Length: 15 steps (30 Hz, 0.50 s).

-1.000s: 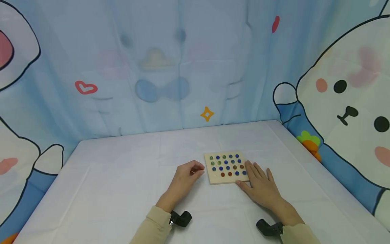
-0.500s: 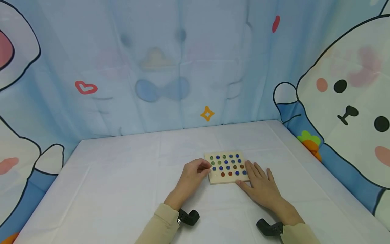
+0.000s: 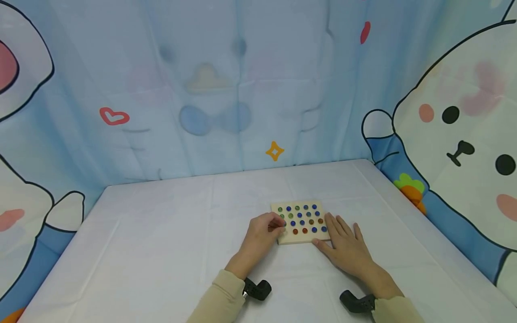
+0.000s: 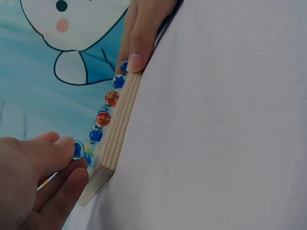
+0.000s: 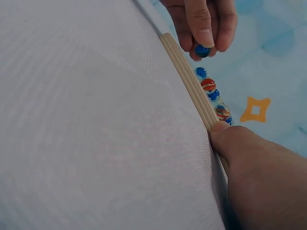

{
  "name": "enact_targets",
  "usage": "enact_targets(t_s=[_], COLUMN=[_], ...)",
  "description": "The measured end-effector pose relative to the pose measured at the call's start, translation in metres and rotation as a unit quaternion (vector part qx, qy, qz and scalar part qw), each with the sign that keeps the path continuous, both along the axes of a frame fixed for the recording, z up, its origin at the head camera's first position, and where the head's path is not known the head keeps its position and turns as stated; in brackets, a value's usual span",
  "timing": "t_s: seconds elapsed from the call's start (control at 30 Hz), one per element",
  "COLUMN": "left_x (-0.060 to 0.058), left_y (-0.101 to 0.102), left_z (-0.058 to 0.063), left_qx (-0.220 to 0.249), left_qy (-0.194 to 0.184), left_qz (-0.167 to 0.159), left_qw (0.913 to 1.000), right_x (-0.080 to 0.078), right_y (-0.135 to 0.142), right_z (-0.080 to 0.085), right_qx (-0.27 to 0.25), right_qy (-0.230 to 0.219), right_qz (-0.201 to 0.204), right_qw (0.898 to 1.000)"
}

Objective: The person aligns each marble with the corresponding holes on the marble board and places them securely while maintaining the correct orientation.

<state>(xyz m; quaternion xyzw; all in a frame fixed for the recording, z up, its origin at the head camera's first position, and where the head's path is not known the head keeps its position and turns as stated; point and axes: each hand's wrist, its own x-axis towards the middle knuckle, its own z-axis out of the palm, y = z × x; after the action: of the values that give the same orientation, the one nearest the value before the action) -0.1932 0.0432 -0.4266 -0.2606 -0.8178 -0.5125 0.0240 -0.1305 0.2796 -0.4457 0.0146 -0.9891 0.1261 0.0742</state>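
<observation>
A pale wooden board lies on the table, bearing rows of green, blue, red and amber glass marbles. Over its near left corner, my left hand pinches a clear and blue marble between thumb and fingertips. In the right wrist view this same marble appears above the board's surface, apart from the row. My right hand rests along the board's right side, its fingers straight and spread. The right thumb touches the near edge. Left fingers partly cover the leftmost marbles in the head view.
White cloth covers the table around the board. Behind and beside the table hangs a blue curtain with cartoon prints. A black wrist device sits on the left wrist, another black device on the right.
My left hand has moved right, from beside the board to over its near left part, fingertips still pinched together. The right hand and the board have stayed put.
</observation>
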Motion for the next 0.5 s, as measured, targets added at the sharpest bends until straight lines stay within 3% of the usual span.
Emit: enact_targets(t_s=[0.5], left_x=[0.0], left_y=[0.0069], left_z=[-0.0061], left_qx=[-0.057], left_qy=[0.041], left_qz=[0.002], left_qw=[0.9975], right_x=[0.0004], right_y=[0.0], right_z=[0.0005], right_qx=[-0.004], right_qy=[-0.002], right_qz=[0.001], right_qw=[1.0])
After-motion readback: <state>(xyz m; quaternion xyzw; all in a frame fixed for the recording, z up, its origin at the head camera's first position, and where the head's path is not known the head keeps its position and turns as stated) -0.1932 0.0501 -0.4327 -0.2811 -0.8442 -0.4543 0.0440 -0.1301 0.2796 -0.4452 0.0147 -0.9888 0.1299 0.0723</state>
